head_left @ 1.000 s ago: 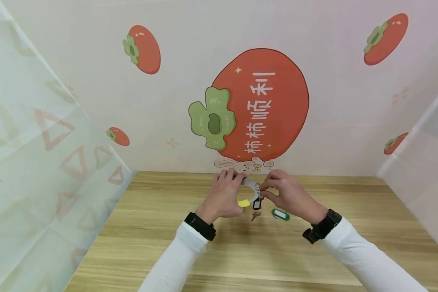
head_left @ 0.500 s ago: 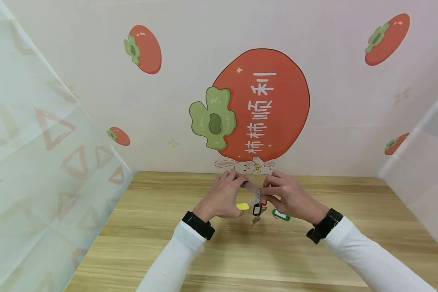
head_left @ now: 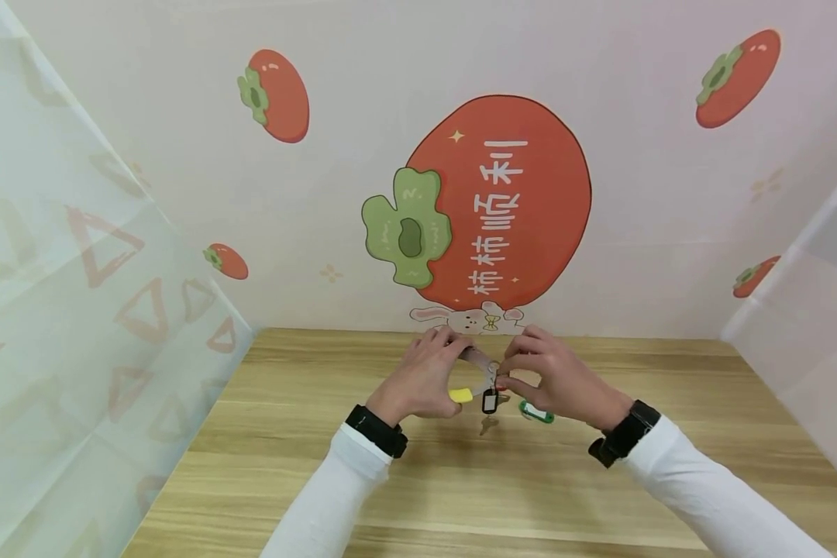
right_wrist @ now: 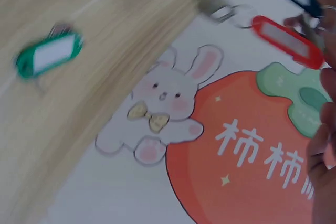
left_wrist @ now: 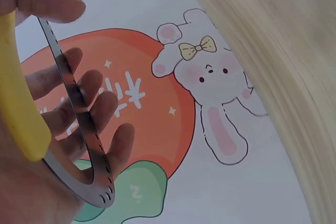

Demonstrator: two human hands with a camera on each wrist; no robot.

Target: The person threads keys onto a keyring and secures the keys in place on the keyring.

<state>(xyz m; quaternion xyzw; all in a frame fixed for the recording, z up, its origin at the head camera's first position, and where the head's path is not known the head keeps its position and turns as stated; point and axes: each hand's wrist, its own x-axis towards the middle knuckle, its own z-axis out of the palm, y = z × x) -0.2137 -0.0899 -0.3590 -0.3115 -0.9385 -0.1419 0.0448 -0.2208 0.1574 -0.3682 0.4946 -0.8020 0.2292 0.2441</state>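
My left hand (head_left: pixel 425 372) grips a curved, slotted metal band (left_wrist: pixel 94 192) with a yellow grip (head_left: pixel 460 395); the thumb and spread fingers reach round it. Facing it, my right hand (head_left: pixel 547 372) has its thumb and fingertips pinched together at the band's right edge. They pinch a red key tag (right_wrist: pixel 289 43), with a key (right_wrist: pixel 212 8) linked to it by a ring. Hanging at that edge of the band is a black key tag (head_left: pixel 490 401). The right fingertips partly cover the rings there.
A green key tag (head_left: pixel 536 411) lies on the wooden table (head_left: pixel 363 496) just below my right hand. Behind the table stands a printed backdrop (head_left: pixel 642 232), and a patterned side panel (head_left: pixel 111 325) borders the left.
The black key tag hangs a little lower than a second ago. My left hand has shifted slightly left with the metal band, and my right fingers have moved a little at its edge.
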